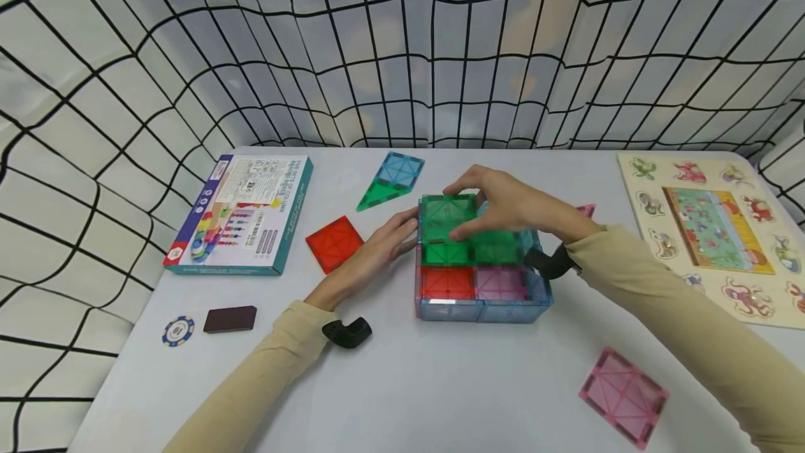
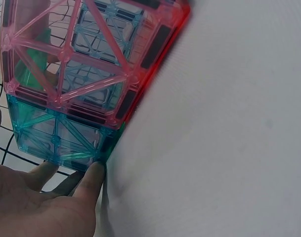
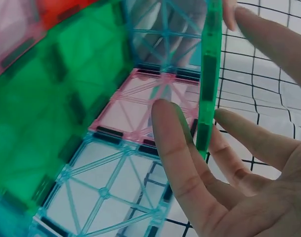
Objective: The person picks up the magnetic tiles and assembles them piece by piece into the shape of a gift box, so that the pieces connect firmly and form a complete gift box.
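At center frame, your right hand pinched 1 green tile at the upper-left corner of the tile box; your straight-fingered left hand touched its left side. You were apparently roofing it; the next move likely called for squaring edges before release.

Pink piece right of right-hand fingers mostly hidden behind wrist, board further right cut off by head view's edge, box left of left-hand fingers partly too small-printed to read, pink wall beyond them cropped in left wrist view.
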`<state>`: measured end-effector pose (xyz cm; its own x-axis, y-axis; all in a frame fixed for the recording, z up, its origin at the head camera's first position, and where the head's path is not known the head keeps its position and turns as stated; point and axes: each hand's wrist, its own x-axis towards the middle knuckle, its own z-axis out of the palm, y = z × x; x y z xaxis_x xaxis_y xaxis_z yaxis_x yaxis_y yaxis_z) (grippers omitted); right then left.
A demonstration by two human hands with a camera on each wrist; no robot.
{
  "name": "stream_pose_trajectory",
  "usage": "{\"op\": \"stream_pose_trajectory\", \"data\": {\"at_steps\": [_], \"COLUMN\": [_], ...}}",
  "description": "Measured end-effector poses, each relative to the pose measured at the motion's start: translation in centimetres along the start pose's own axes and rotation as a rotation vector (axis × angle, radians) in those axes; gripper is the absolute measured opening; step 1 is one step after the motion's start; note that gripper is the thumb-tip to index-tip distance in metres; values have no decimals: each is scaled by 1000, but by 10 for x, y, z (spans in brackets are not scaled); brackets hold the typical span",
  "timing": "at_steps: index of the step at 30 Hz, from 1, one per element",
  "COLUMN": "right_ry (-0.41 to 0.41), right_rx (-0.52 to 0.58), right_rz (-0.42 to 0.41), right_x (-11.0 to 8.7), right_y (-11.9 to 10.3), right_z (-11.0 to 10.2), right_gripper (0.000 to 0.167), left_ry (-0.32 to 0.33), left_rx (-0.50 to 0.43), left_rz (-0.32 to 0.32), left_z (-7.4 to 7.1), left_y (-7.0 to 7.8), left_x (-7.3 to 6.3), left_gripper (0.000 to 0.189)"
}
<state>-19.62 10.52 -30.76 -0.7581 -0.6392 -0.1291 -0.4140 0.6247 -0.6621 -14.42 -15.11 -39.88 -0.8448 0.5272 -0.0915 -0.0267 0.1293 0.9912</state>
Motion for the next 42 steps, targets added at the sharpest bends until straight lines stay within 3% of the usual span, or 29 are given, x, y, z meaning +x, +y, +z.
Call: {"op": "stream_pose_trajectory", "data": {"at_steps": [4, 8, 13, 22, 33, 42], "right_ry": [-11, -12, 13, -16, -38, -59], "right_rx": [-114, -202, -203, -212, -227, -242], "right_rz": [-37, -33, -31, -69, -60, -83], "right_x": [-3, -5, -6, -7, -8, -8], "right_y": [-2, -6, -9, -8, -9, -10], "right_z": [6, 11, 15, 12, 10, 8], "right_gripper": [79, 85, 80, 81, 86, 85], "left_ry": [10, 21, 27, 28, 26, 83], "left_rx": [16, 21, 21, 35, 72, 97], "left_rz": [-6, -9, -13, -31, -61, -96], "left_z": [0, 0, -1, 0, 0, 4], "left_y": [0, 0, -2, -2, 1, 11], "left_x": [-1, -1, 0, -1, 1, 7], "left_gripper": [63, 63, 62, 65, 67, 66]}}
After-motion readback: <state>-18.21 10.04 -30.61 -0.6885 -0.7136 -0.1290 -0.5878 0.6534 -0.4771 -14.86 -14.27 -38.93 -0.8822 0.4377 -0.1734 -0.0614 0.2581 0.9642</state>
